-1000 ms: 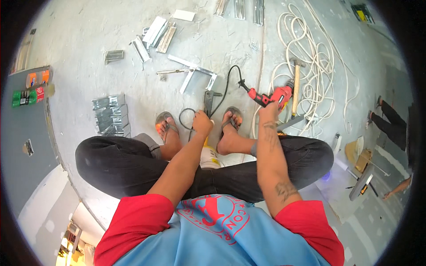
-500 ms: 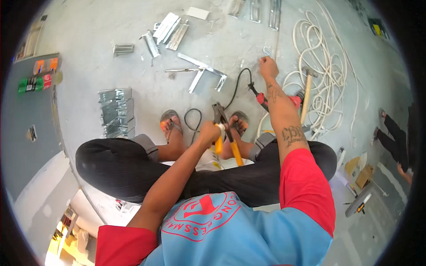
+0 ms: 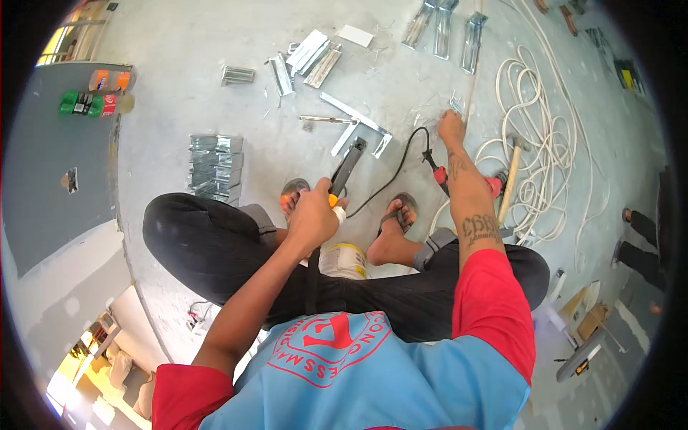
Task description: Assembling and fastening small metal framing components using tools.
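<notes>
My left hand point(image 3: 314, 217) is closed round the yellow grips of a hand riveter point(image 3: 348, 170). The tool's dark head points up and away from me, and a white part shows beside my fingers. Out on the floor my right hand point(image 3: 451, 127) reaches down with fingers drawn together at a small heap of thin metal rivets point(image 3: 456, 104). What its fingertips hold, if anything, is too small to tell. A T-shaped piece of joined metal channel point(image 3: 356, 118) lies between my hands, beyond the riveter. I sit with a whitish bucket point(image 3: 345, 259) between my legs.
A red corded drill point(image 3: 438, 174) and a wooden-handled hammer point(image 3: 510, 179) lie by my right forearm, beside coiled white cable point(image 3: 541, 136). Stacked metal brackets point(image 3: 215, 166) are at left; more metal pieces point(image 3: 315, 61) lie further off. Another person's legs point(image 3: 640, 247) show far right.
My left hand has swung the riveter from upright handles over to the left, its head now tilted outward. My right hand stays low at the small heap. The whole view has shifted slightly.
</notes>
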The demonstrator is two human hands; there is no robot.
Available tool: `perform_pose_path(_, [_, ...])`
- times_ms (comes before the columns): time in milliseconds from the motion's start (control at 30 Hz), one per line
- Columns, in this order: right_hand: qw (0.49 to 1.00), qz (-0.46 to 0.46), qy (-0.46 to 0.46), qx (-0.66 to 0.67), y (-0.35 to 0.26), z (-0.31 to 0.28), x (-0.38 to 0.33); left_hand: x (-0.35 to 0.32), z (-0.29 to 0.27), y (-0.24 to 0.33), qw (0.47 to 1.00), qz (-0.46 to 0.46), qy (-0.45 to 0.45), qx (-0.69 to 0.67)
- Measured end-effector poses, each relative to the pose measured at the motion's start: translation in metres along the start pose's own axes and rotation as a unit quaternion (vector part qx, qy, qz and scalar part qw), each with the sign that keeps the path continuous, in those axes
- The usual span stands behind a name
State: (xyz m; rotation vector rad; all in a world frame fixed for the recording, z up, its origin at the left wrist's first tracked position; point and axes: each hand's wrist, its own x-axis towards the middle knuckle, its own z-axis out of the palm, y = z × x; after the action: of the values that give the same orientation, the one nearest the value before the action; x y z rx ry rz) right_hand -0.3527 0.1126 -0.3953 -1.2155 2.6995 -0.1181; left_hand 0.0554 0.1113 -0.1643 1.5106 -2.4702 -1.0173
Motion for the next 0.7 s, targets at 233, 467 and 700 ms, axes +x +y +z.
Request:
perform_pose_path(233, [0.94, 0.235, 0.125, 0.215, -0.032, -0.039, -0.013, 0.015, -0.038, 0.047, 0.943, -0.199, -0.067, -0.259])
perform_pose_path(467, [0.569, 0.256, 0.185, 0.76, -0.096, -0.165, -0.098, 0.01, -0.04, 0.058, 0.962, 0.03, 0.044, -0.269])
perform_pose_path(700, [0.573, 0.155, 0.126, 0.795, -0.142, -0.259, -0.185, 0.008, -0.057, 0.07, 0.992, 0.002, 0.082, -0.095])
